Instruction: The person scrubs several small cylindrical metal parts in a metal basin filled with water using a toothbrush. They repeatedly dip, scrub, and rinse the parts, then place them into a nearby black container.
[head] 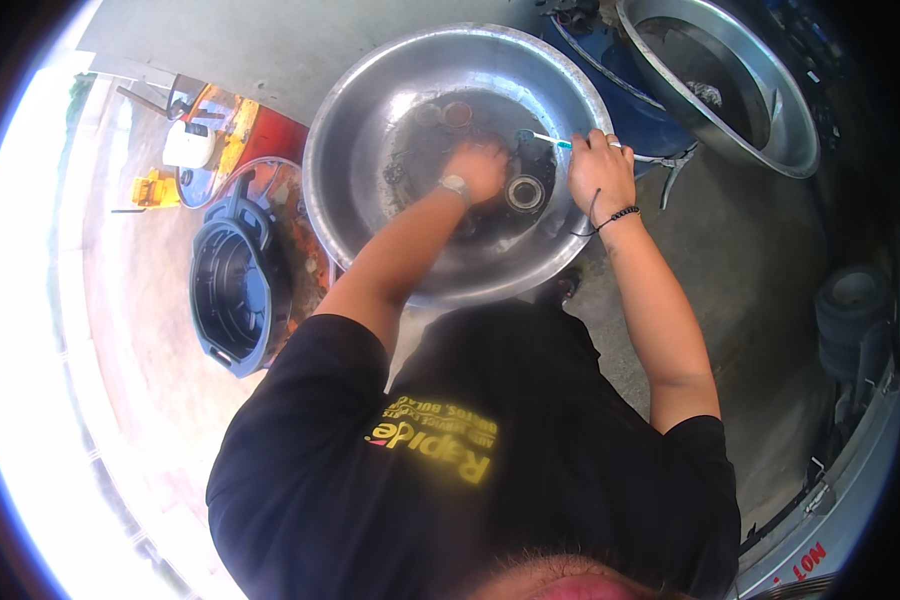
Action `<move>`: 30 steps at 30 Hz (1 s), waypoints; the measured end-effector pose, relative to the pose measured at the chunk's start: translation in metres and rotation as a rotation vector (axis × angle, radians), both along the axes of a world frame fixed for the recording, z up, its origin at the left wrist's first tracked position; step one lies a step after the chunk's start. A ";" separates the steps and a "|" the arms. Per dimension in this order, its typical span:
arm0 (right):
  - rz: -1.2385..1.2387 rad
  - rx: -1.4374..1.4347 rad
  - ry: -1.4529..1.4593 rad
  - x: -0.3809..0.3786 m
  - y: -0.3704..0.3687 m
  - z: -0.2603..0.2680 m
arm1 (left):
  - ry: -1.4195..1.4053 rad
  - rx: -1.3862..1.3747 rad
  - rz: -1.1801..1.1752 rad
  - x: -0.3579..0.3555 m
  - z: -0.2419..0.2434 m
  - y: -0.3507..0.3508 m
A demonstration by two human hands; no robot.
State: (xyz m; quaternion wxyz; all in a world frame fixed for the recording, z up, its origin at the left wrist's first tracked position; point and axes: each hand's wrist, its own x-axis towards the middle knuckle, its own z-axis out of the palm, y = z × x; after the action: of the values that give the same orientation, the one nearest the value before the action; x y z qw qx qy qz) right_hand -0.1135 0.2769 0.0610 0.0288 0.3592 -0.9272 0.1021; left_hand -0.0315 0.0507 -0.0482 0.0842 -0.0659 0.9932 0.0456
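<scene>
A wide metal basin (356,150) stands before me with dark, shallow liquid in its bottom. My left hand (480,171) reaches down into it, wearing a watch. Motion blurs its fingers, so what they hold is hidden. At the basin's right rim, my right hand (602,169) grips a white and teal toothbrush (547,139), whose dark bristle end points inward over the liquid. Between the hands lies a ring-shaped metal bearing (525,193). A reddish round disc (457,114) and a paler disc (428,114) rest beyond my left hand. Left of it sits a small round part (394,174).
A second metal basin (791,105) tilts at the upper right beside a blue drum (652,124). On the left, a grey-blue plastic drain pan (277,262) rests by a rusty orange surface (307,247). A tyre (855,300) stands far right.
</scene>
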 end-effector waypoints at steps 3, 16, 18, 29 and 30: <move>0.007 -0.097 0.030 -0.001 0.004 -0.013 | 0.076 0.005 0.065 0.000 -0.001 0.007; -0.008 -0.153 -0.055 0.000 0.004 -0.021 | 0.216 -0.112 0.220 -0.004 -0.024 -0.138; -0.006 -0.158 -0.048 0.000 0.004 -0.020 | 0.078 -0.048 0.070 -0.015 -0.023 -0.146; -0.011 -0.158 -0.024 -0.002 0.005 -0.023 | -0.121 -0.036 0.231 -0.020 -0.001 -0.132; -0.003 -0.150 -0.033 -0.004 0.004 -0.020 | -0.128 -0.043 0.228 -0.017 0.001 -0.134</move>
State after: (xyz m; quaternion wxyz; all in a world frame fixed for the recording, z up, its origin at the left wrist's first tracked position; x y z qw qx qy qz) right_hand -0.1172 0.2811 0.0406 0.0403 0.3529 -0.9179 0.1769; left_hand -0.0482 -0.0828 -0.0472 0.1403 -0.1829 0.9726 0.0295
